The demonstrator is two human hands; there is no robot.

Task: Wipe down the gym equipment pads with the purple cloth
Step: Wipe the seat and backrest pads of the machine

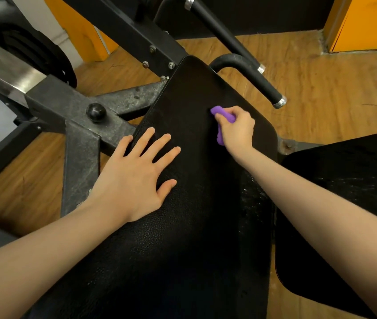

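Long black pad runs from near edge to far centre, textured surface, pale scuffs along its right side. Second black pad just beside it, right. Grey metal frame left of the long pad, black knob on it. Black handle at far right of pad. Left hand flat on pad's left part, fingers straight and spread. Right hand on pad's far right part, fingers curled round bunched purple cloth, cloth touching pad.
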